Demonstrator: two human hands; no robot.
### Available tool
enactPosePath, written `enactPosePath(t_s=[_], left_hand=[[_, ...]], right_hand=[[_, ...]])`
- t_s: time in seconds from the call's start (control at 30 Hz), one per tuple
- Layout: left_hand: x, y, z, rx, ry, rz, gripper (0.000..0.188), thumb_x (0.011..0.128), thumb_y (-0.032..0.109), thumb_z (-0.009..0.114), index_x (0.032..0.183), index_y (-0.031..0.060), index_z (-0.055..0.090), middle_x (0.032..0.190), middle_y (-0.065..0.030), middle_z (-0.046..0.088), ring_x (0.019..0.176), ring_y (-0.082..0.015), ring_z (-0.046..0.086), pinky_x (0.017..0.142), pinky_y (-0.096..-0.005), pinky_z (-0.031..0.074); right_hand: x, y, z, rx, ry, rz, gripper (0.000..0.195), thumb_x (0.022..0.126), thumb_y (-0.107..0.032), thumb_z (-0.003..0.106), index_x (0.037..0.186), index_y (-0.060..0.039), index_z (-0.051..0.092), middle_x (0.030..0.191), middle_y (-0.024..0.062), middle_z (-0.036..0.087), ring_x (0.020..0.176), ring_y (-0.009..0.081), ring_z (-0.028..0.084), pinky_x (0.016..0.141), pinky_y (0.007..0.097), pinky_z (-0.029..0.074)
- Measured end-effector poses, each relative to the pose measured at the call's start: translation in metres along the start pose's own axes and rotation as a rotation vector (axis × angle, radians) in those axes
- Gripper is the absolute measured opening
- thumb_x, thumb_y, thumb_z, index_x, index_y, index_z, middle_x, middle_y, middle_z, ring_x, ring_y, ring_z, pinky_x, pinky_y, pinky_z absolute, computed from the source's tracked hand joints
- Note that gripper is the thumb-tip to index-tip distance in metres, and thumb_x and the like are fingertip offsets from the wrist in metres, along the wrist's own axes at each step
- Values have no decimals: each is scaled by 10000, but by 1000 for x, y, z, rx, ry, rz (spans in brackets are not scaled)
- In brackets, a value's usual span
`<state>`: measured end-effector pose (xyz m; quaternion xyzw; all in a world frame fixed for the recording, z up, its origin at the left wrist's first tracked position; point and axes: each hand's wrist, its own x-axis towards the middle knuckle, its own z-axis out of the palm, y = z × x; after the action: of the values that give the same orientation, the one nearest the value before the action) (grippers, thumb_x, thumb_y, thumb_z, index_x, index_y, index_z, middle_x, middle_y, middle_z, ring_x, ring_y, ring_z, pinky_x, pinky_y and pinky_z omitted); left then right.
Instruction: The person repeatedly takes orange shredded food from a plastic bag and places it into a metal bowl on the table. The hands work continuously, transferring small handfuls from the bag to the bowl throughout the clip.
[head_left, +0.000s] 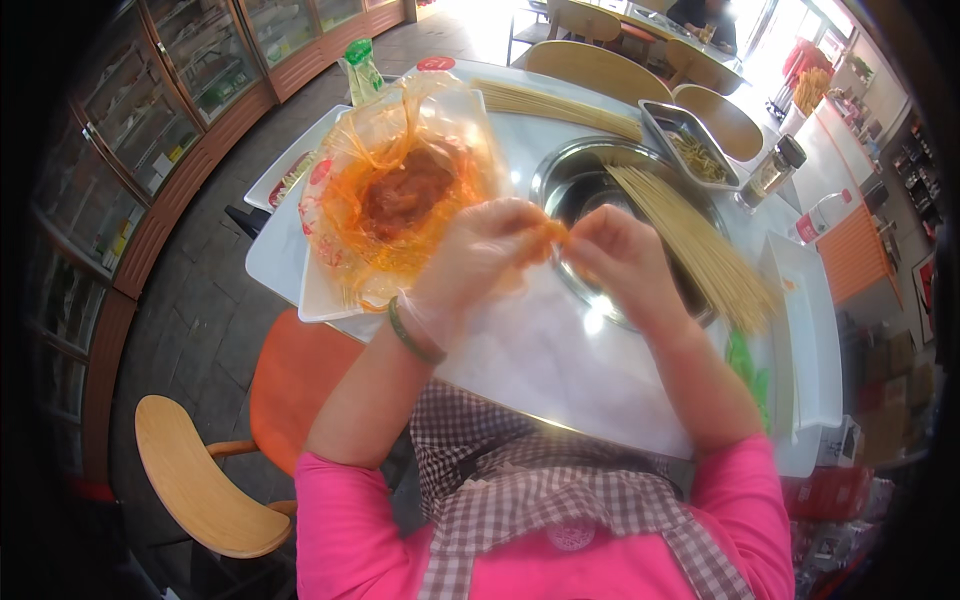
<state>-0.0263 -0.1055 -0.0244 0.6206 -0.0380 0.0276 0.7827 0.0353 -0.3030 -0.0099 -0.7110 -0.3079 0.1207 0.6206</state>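
Note:
Over the white table (555, 360), my left hand (487, 251), in a thin clear glove, pinches a small orange-red piece of food (553, 231). My right hand (619, 259) meets it from the other side, its fingertips closed at the same piece; whether it also holds a skewer is too blurred to tell. Left of my hands, an orange-stained plastic bag (337, 225) lies open on a white tray (319, 307), with red marinated food (412, 191) inside. A round steel basin (551, 169) stands behind my right hand, and a bundle of wooden skewers (690, 240) lies across it.
More skewers (559, 109) lie along the far edge. At the right are a small steel tray (731, 180), a seasoning jar (771, 172), a plastic bottle (821, 215) and a long white container (825, 337). An orange chair (292, 382) stands at the left; a person (705, 22) sits far back.

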Motion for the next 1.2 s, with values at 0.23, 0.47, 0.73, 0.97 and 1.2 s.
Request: enactPosePath(t_s=[0.23,0.47,0.73,0.97,1.2], left_hand=[[-3,2,2,-5,26,-11,110,968,26,628,1063,6,679,978,-67,712,885,-114,678,787,-215,540],[-5,-3,0,127,10,38,93,980,60,633,1047,11,674,927,-24,680,809,-79,622,716,-203,505],[-12,-2,-1,478,-120,119,96,968,78,649,1007,-4,679,803,15,572,725,-70,517,632,-244,442],[-16,7,4,756,-138,214,68,954,70,660,955,4,677,791,-18,583,719,-78,527,640,-260,449],[-12,4,-2,270,-21,53,102,983,81,642,1057,12,656,908,11,642,824,-58,577,704,-206,482]], right_hand=[[0,2,4,64,13,19,91,930,-61,684,950,4,623,867,22,683,778,43,609,694,219,500],[-3,-1,6,-50,78,6,91,908,-46,687,949,15,634,846,34,685,770,59,622,703,225,508],[-7,-14,0,-229,140,-163,97,891,-53,690,908,25,636,796,53,694,727,96,655,688,262,529],[-11,-21,-2,-462,182,-314,107,869,-49,696,900,29,630,797,101,696,728,151,687,695,284,542],[-18,-11,-3,-68,59,-100,72,915,-28,674,936,22,627,821,55,684,742,114,669,693,240,541]])
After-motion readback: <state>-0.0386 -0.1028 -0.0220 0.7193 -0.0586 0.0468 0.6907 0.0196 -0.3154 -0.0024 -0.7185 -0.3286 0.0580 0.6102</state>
